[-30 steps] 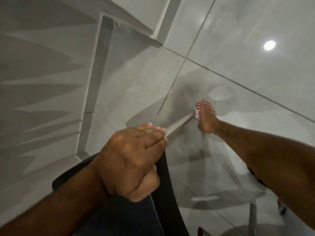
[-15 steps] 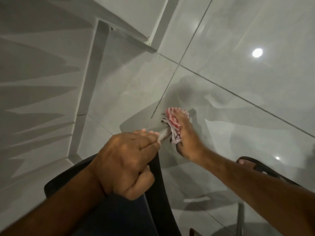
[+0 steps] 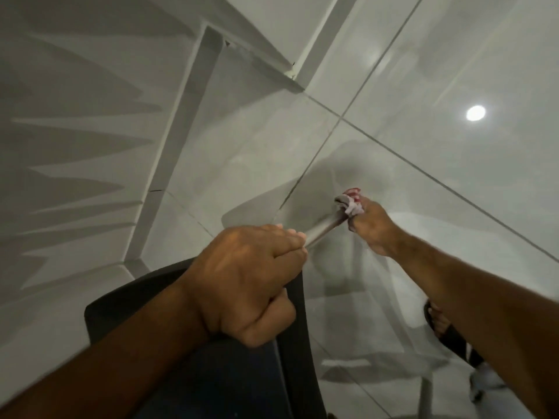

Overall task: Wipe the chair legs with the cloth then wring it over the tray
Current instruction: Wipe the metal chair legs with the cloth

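Observation:
I look down on a dark chair [image 3: 211, 373] tipped toward me. My left hand [image 3: 245, 276] is clenched around the chair's edge where a silver metal leg [image 3: 322, 229] comes out. My right hand [image 3: 373, 226] reaches down along that leg and is closed on a red-and-white striped cloth [image 3: 352, 202], which is wrapped around the leg near its far end by the floor. No tray shows in the head view.
Glossy grey floor tiles [image 3: 453, 71] lie all around, with a lamp's reflection [image 3: 475, 113]. A white wall base and corner [image 3: 193, 101] run along the left. A foot in a dark sandal [image 3: 444, 331] stands at the right, near another chair leg [image 3: 425, 397].
My right hand with the cloth has slid down the leg from near my left hand to the leg's far end. My left hand keeps its grip on the chair.

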Motion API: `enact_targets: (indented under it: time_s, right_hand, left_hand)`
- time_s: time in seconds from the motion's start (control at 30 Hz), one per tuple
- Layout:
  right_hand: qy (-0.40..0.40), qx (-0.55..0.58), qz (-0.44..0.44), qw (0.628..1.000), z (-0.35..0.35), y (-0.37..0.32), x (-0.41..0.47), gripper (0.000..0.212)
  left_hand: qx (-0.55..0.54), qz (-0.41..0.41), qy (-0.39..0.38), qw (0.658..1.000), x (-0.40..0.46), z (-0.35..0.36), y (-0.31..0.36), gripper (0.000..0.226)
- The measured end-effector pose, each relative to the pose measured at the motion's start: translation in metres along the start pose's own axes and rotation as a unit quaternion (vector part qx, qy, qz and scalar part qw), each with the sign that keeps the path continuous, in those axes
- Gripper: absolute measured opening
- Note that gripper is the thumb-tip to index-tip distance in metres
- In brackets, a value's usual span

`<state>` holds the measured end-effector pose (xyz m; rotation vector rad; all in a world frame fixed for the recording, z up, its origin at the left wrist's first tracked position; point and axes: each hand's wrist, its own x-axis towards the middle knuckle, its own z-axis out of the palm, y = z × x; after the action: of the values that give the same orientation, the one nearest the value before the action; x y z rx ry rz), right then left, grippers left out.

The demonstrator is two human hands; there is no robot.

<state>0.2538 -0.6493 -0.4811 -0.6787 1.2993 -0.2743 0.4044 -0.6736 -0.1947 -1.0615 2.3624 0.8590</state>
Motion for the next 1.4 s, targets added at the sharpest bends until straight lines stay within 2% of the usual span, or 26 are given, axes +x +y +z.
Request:
enact_targets:
  time_s: [0.1,0.23,0.3,0.4,0.5,0.57,0.6,0.7,0.77,0.9,0.97,1.03,1.13,1.23,1.3,1.37,1.4]
  right_hand:
    - [-0.009,0.064,-0.028,0.998,0.011,-0.043,-0.072,0.051]
    - [-0.128,0.197,-0.016,0.972,0.026,-0.088,-0.166,0.064]
    - [-0.173,0.182,-0.033,0.967,0.022,-0.102,-0.188,0.063]
    - [-0.227,0.153,-0.040,0.961,0.004,-0.122,-0.209,0.053]
    - [-0.266,0.083,-0.046,0.959,-0.015,-0.124,-0.243,0.052]
    - [-0.266,0.013,-0.051,0.962,-0.025,-0.111,-0.266,0.048]
    - [-0.256,-0.021,-0.051,0.965,-0.029,-0.100,-0.278,0.045]
    - [-0.221,-0.087,-0.032,0.971,-0.035,-0.048,-0.310,0.031]
    - [-0.210,-0.093,-0.024,0.973,-0.042,-0.006,-0.328,0.035]
    - [-0.196,-0.113,-0.006,0.974,-0.048,0.082,-0.355,0.047]
    - [-0.178,-0.130,0.020,0.975,-0.046,0.125,-0.365,0.047]
    - [-0.162,-0.144,0.014,0.976,-0.042,0.163,-0.373,0.051]
    - [-0.124,-0.127,0.000,0.984,-0.027,0.204,-0.398,0.056]
    - [-0.146,-0.139,-0.093,0.975,0.009,0.234,-0.433,0.072]
    - [-0.092,-0.141,-0.142,0.975,0.034,0.252,-0.433,0.085]
    - [-0.026,-0.142,-0.163,0.976,0.051,0.266,-0.406,0.082]
    - [-0.011,-0.159,-0.143,0.977,0.054,0.270,-0.389,0.081]
  left_hand:
    - [-0.024,-0.024,-0.020,0.999,0.001,-0.006,0.003,0.044]
    - [0.053,-0.080,-0.002,0.995,-0.009,-0.009,0.009,0.055]
    - [0.122,-0.123,0.038,0.984,-0.013,-0.008,0.013,0.063]
    - [0.194,-0.189,0.056,0.961,-0.014,-0.009,0.021,0.080]
    - [0.170,-0.302,0.109,0.932,-0.027,-0.002,0.044,0.077]
    - [0.150,-0.322,0.115,0.928,-0.042,0.018,0.069,0.075]
    - [0.149,-0.301,0.099,0.937,-0.052,0.034,0.085,0.077]
    - [0.175,-0.168,0.016,0.970,-0.084,0.094,0.143,0.076]
    - [0.164,-0.084,-0.056,0.981,-0.104,0.133,0.181,0.071]
    - [0.195,0.043,-0.165,0.966,-0.119,0.180,0.219,0.051]
    - [0.190,0.112,-0.193,0.956,-0.114,0.186,0.218,0.049]
    - [0.181,0.170,-0.187,0.950,-0.110,0.188,0.214,0.050]
    - [0.175,0.186,-0.175,0.951,-0.106,0.188,0.209,0.057]
    - [0.174,0.182,-0.171,0.952,-0.100,0.189,0.210,0.070]
    - [0.180,0.171,-0.194,0.949,-0.097,0.195,0.209,0.074]
    - [0.166,0.174,-0.195,0.951,-0.098,0.198,0.209,0.073]
    - [0.154,0.176,-0.191,0.953,-0.099,0.195,0.208,0.072]
